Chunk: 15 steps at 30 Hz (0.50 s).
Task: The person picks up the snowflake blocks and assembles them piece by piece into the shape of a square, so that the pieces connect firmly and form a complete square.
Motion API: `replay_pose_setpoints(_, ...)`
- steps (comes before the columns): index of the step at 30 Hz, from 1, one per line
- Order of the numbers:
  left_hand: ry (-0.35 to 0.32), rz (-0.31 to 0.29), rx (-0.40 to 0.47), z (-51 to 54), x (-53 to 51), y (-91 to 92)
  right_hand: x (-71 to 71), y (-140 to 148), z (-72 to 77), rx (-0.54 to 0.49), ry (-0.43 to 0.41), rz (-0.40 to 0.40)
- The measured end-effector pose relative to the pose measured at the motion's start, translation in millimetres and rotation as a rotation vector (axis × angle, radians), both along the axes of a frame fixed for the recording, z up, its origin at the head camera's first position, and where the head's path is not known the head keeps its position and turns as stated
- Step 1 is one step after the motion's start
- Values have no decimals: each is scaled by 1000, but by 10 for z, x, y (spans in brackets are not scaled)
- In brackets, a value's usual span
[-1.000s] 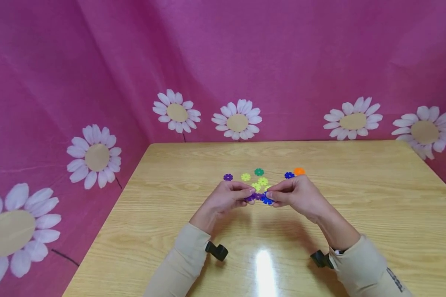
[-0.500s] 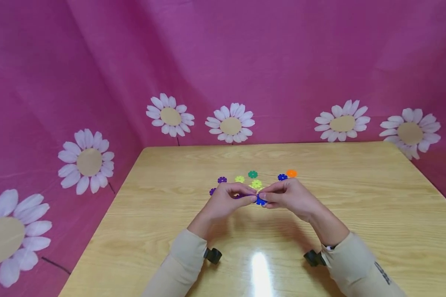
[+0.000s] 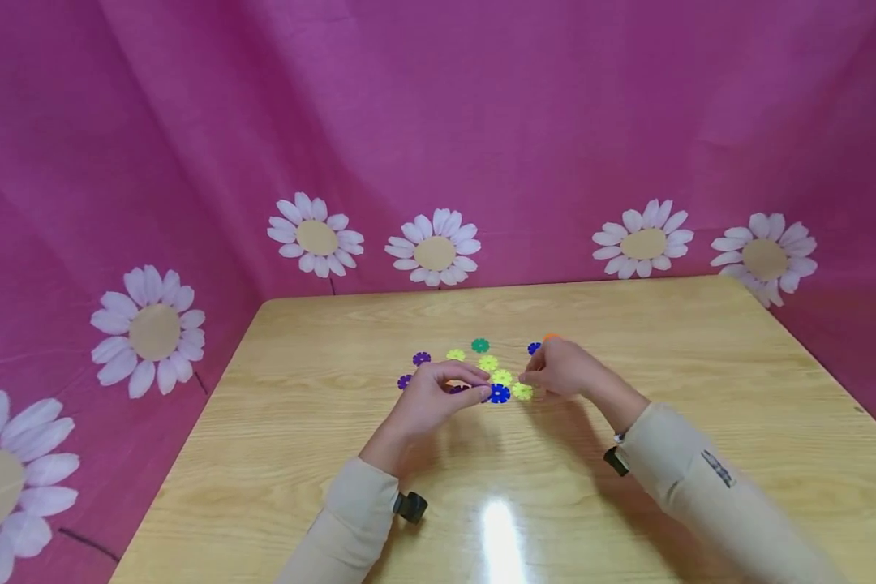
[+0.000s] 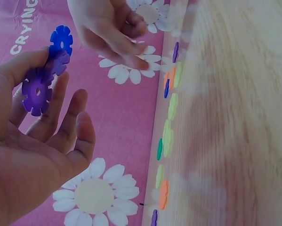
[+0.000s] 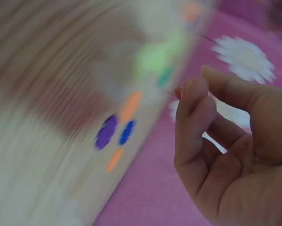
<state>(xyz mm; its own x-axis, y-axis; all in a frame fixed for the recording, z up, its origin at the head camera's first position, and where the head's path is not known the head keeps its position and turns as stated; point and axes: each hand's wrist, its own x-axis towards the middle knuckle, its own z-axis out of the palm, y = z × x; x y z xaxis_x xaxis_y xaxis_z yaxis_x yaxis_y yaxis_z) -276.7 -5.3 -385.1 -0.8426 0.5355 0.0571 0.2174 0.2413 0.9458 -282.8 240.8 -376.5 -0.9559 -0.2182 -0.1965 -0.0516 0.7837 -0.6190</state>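
Between thumb and fingers, my left hand (image 3: pixel 425 401) pinches a short chain of interlocking flower-shaped plastic discs above the table. In the left wrist view the chain has a blue disc (image 4: pixel 57 39) at the top, a purple disc (image 4: pixel 61 61) in the middle and another purple disc (image 4: pixel 29 98) below. My right hand (image 3: pixel 568 369) is apart from the chain, to its right, over the table. Its fingers are loosely bent with nothing between them, as the right wrist view shows. Close to it are a yellow-green disc (image 3: pixel 523 392), a dark blue disc (image 3: pixel 534 348) and a partly covered orange disc (image 3: pixel 551 336).
Loose discs lie on the wooden table (image 3: pixel 299 454): several yellow-green discs (image 3: pixel 488 362), a green disc (image 3: pixel 480 345) and a purple disc (image 3: pixel 421 358) among them. Behind the table's far edge hangs a pink curtain (image 3: pixel 526 162) with white flowers. Each sleeve carries a small black camera (image 3: pixel 412 507).
Both hands were together at the discs. The right hand has let go of the blue disc and moved off to the right; the left hand keeps the chain. The head view has shifted slightly.
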Motion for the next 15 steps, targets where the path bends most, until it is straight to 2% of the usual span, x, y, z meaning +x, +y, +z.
replay_pose_setpoints(3,17,13,2,-15,-3,-33,-117,-91,-85,248,87,56)
replay_pose_setpoints(6,30,17,-3,-19,-5,-50,-142,-163,-172,363,118,72)
replay_pose_setpoints(10,51,3,6,-24,-18,-26,-119,-170,-215,386,128,51)
replay_pose_setpoints(15,71,-2,12,-24,-45,8,-117,-111,-213,295,140,13)
